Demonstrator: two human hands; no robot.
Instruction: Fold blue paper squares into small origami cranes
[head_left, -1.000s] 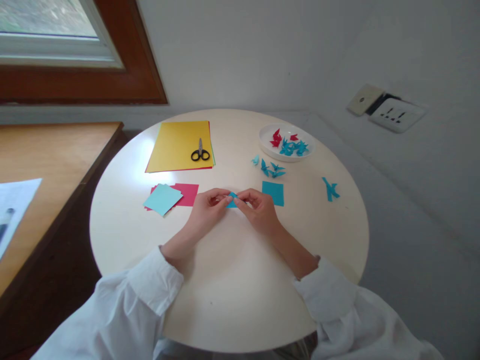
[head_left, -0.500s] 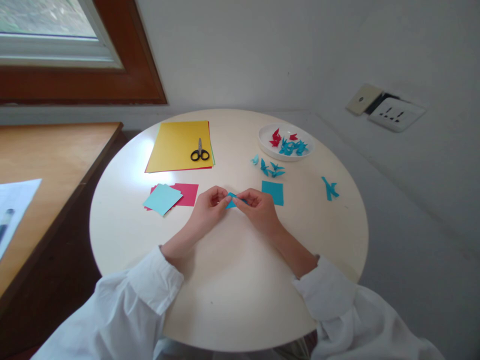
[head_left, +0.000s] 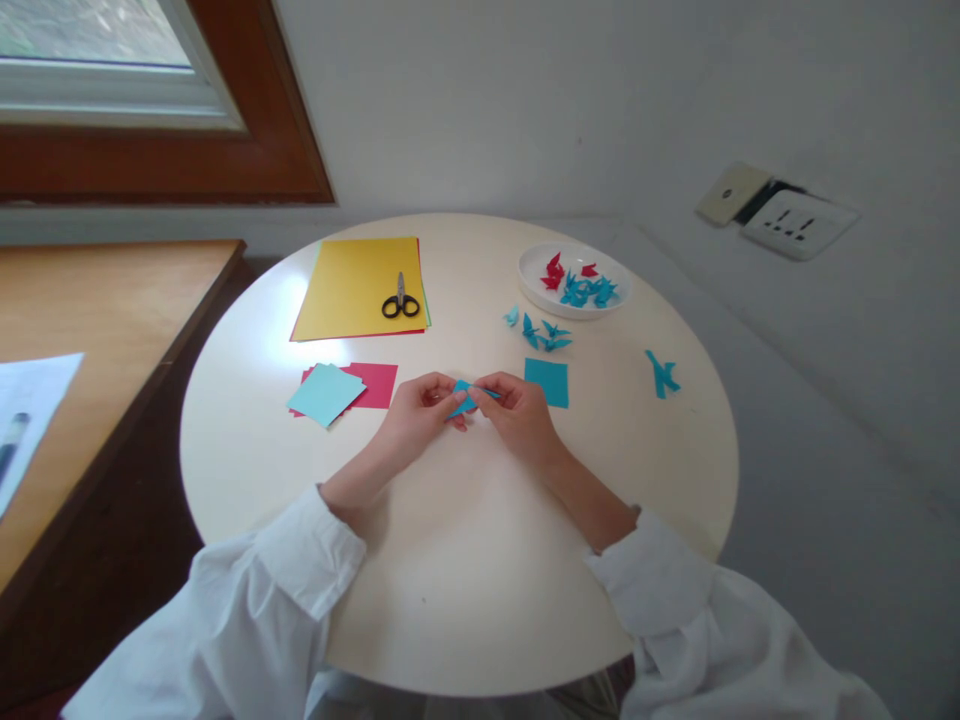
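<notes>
A small folded piece of blue paper (head_left: pixel 463 398) is pinched between both hands above the middle of the round table. My left hand (head_left: pixel 426 408) grips its left side, thumb on top. On its right side my right hand (head_left: pixel 519 408) closes thumb and fingers, hiding part of the paper. Just beyond my right hand lies a flat blue paper square (head_left: pixel 547 382). Several folded blue paper cranes (head_left: pixel 541 332) rest behind it. To the left of my left hand are a light blue paper square (head_left: pixel 327 394) and pink squares (head_left: pixel 379 385) partly under it.
Black-handled scissors (head_left: pixel 400 301) lie on yellow sheets (head_left: pixel 352 285) at the back left. A white plate (head_left: pixel 536 299) with red and blue paper cranes stands at the back right. Blue paper strips (head_left: pixel 661 375) lie at the right. A wooden desk (head_left: pixel 112 290) adjoins on the left.
The blue paper has turned slightly and shows more of its face between the thumbs. My left fingers now show beneath it. The view has shifted a little.
</notes>
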